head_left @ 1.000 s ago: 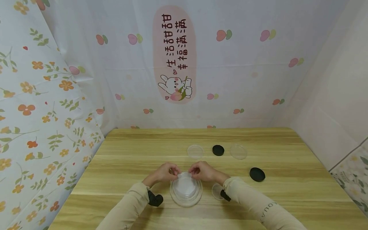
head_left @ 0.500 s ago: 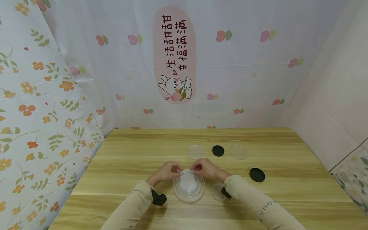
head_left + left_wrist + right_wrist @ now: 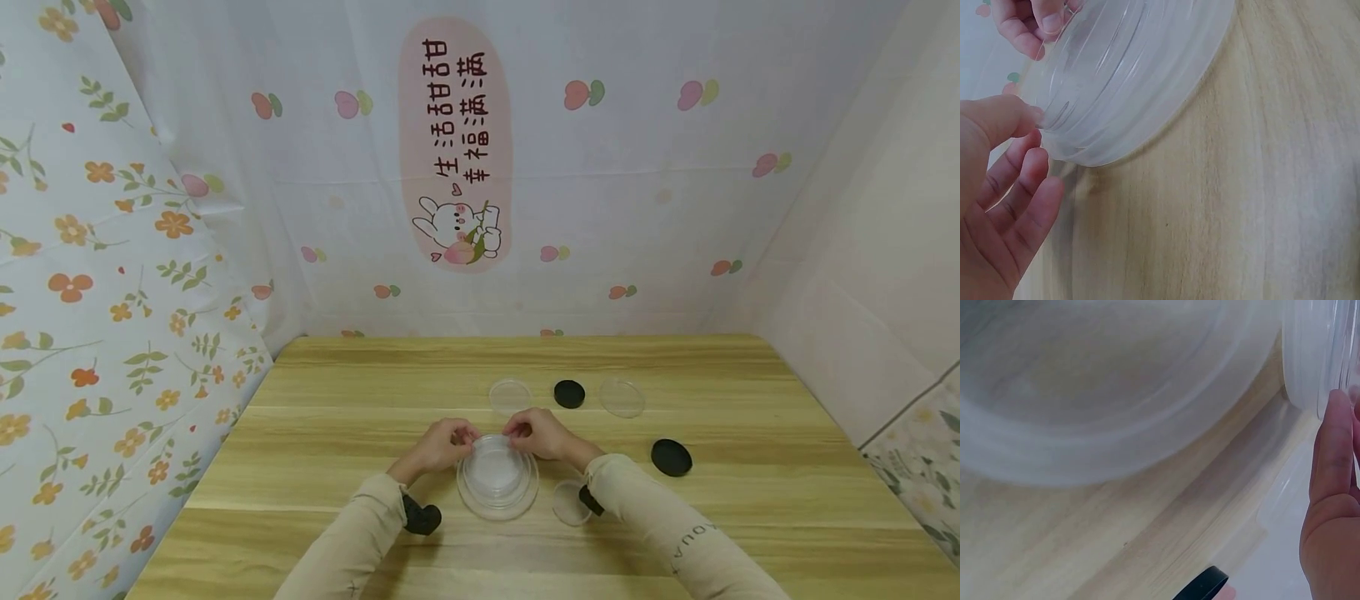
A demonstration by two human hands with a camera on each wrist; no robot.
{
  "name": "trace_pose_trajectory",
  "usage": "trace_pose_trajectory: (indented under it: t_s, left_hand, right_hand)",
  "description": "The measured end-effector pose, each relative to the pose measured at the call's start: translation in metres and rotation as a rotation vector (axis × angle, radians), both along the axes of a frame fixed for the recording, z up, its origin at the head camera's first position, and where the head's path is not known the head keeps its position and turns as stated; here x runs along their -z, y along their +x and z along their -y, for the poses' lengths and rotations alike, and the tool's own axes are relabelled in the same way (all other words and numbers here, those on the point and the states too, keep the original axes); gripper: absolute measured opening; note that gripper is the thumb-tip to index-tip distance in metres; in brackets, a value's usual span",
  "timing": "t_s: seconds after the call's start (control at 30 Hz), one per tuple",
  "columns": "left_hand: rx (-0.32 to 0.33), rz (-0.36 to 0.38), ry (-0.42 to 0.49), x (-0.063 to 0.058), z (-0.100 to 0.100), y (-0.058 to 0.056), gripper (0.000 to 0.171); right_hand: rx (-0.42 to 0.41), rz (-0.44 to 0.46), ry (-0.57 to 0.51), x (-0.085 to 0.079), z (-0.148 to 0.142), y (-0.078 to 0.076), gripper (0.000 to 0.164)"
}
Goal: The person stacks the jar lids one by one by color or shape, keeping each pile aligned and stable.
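1. Fingers (image 3: 467, 435) of both my hands pinch the far rim of the inner dish (image 3: 495, 469): left hand (image 3: 442, 444) on its left, right hand (image 3: 540, 433) on its right.
2. Inner dish sits nested in a wider clear dish (image 3: 498, 500) on the table (image 3: 337, 433), near edge, centre. Both look empty.
3. Clear lid (image 3: 570, 502) lies just right of the stack; two more lids (image 3: 510, 395) and two black caps (image 3: 671, 457) lie further back.

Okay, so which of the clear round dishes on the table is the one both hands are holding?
The stacked clear dish nearest the person, pinched at its far rim by the left hand and right hand. The other clear dishes lie untouched.
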State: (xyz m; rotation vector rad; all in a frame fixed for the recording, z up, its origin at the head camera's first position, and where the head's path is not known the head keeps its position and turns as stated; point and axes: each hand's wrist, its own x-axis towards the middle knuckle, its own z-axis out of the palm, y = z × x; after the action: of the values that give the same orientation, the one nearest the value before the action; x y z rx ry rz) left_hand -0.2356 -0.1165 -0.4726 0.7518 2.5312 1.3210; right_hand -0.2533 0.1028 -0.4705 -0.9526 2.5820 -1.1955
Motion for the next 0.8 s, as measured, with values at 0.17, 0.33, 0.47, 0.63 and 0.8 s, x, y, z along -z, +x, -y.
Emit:
trace_pose_trajectory:
  t_s: [0.17, 0.33, 0.47, 0.63, 0.8]
  left_hand:
    - [-0.007, 0.006, 0.004, 0.0003, -0.0004, 0.0001, 0.013]
    - [-0.009, -0.006, -0.013, -0.0005, -0.0015, 0.001, 0.013]
    - [-0.01, -0.014, -0.017, -0.0017, -0.0019, 0.0016, 0.013]
    - [-0.004, -0.013, -0.016, -0.0016, -0.0018, 0.0011, 0.011]
    - [-0.009, -0.013, -0.029, -0.0023, -0.0027, 0.0003, 0.01]
  right_hand:
    - [0.0, 0.004, 0.002, -0.0007, -0.001, 0.0, 0.008]
    - [0.012, 0.017, 0.006, -0.0013, -0.0014, 0.0018, 0.007]
    - [0.021, 0.035, -0.004, -0.0026, -0.0009, 0.0036, 0.007]
    - [0.016, 0.07, -0.013, -0.0032, -0.0009, 0.0054, 0.01]
    - [0.026, 0.069, -0.02, -0.003, -0.0049, 0.0063, 0.012]
